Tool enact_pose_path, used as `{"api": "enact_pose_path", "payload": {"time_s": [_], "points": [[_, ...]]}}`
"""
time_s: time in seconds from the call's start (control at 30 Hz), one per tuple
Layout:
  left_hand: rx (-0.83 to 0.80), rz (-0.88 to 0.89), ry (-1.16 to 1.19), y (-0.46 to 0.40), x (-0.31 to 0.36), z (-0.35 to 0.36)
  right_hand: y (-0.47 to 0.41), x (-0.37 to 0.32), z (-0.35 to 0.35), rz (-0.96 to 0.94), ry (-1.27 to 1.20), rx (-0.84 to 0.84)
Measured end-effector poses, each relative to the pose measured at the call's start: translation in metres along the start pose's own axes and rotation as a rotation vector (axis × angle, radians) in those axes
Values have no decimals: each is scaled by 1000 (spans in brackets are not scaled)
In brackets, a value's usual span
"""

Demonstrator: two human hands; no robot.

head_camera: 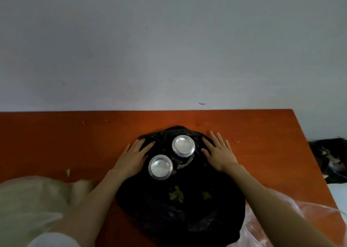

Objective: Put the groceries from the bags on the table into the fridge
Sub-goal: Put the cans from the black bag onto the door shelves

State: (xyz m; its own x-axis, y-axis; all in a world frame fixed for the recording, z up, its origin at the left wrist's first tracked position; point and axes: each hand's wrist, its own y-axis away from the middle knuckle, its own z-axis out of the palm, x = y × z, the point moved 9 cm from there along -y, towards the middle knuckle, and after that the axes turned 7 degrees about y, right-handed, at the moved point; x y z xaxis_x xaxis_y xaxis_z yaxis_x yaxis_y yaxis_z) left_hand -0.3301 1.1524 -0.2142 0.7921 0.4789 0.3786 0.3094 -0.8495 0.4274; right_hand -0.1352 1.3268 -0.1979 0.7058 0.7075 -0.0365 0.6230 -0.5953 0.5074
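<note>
Now two cans (160,167) stand on one black bag (180,209), both hands' fingers (216,139) flat, released.

You are looking at a dim, soft picture: the grey wall (169,40) is evenly lit with no hard shadows, and the orange worktop (56,137) shows only a faint brighter patch near its far edge. The brightest glare sits on the two can tops (183,144), while the black bag (180,205) sinks into near-featureless dark, so you can read little detail there. Your near corners are blurred, especially the pale clear bag (28,199) at lower left, and the wide lens bends the worktop's edges.
</note>
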Motion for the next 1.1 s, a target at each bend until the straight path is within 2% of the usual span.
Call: {"api": "enact_pose_path", "payload": {"time_s": [0.07,0.13,0.2,0.27,0.33,0.4,0.47,0.53,0.6,0.67,0.77,0.87,0.97,1.1], "points": [[1,3,36,1,2,0,-1,-3,-10,-20,-33,80],[48,6,149,2,4,-10,4,-8,-31,-43,-145,249],[151,10,338,9,10,-28,19,-16,-57,-96,-280,465],[269,58,420,20,23,-50,38,-25,-75,-171,-435,584],[364,133,412,35,42,-66,50,-39,-85,-241,-524,558],[368,214,351,50,65,-71,54,-59,-88,-349,-411,501],[245,205,205,56,78,-56,46,-80,-78,-448,-272,351],[133,147,47,59,84,-39,41,-92,-68,-461,-203,178],[65,66,-45,61,86,-32,38,-97,-68,-418,-108,116],[64,-6,-92,63,88,-35,39,-101,-71,-365,-32,110],[124,-59,-151,71,90,-45,46,-99,-69,-259,-25,101],[216,-96,-84,84,83,-55,66,-88,-71,-160,-102,143],[260,-132,221,98,76,-69,99,-67,-84,-38,-311,253],[301,-221,812,112,61,-80,158,-9,-90,289,-955,473]]}}
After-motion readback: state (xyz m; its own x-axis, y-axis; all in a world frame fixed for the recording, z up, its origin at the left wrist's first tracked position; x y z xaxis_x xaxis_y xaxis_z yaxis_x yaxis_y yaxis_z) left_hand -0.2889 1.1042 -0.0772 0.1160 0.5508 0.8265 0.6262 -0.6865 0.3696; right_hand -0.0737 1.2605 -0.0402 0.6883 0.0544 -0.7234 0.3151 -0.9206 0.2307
